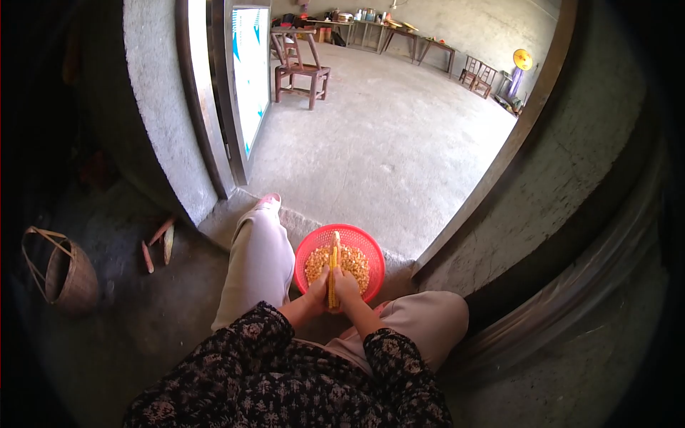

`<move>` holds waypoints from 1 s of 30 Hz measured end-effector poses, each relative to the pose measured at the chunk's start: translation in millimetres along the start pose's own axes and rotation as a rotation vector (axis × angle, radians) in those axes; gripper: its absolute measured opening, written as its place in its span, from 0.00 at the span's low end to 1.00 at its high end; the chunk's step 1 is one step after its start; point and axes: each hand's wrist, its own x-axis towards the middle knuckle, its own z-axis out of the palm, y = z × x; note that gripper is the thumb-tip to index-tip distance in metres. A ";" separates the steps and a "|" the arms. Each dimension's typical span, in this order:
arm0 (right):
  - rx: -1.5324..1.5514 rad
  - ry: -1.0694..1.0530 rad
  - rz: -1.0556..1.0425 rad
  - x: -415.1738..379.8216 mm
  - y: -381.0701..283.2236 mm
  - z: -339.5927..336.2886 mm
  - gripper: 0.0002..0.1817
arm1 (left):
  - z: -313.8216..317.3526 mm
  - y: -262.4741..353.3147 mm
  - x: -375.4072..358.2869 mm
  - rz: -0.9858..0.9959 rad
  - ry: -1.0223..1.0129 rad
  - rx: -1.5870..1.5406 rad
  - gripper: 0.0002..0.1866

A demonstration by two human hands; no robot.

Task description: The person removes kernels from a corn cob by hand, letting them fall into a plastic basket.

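A corn cob (334, 274) with yellow kernels points away from me, its far tip pale. My left hand (315, 291) is closed round its left side and my right hand (347, 287) round its right side. Both hands are over the near part of a red perforated basket (379, 251), which sits between my legs. Loose yellow and orange kernels (357, 261) lie in the basket, on both sides of the cob. The fingertips are partly hidden by the cob and the hands.
A woven basket (77, 283) with a handle and several cobs (168, 244) lie on the floor at left. Beyond the doorway stand a wooden chair (303, 69), tables (435, 46) along the wall, small chairs (478, 73) and a yellow round fan (523, 59).
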 end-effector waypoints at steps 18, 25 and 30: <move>0.616 0.070 0.172 22.6 12.7 -6.9 0.20 | 15.2 7.2 -14.7 0.065 0.029 0.269 0.21; 0.586 -0.101 0.242 30.4 2.4 -20.9 0.24 | 18.8 8.5 -17.1 0.234 0.037 0.349 0.22; 0.599 -0.093 0.206 41.0 13.7 -21.0 0.25 | 14.4 10.6 -14.0 0.224 0.034 0.380 0.20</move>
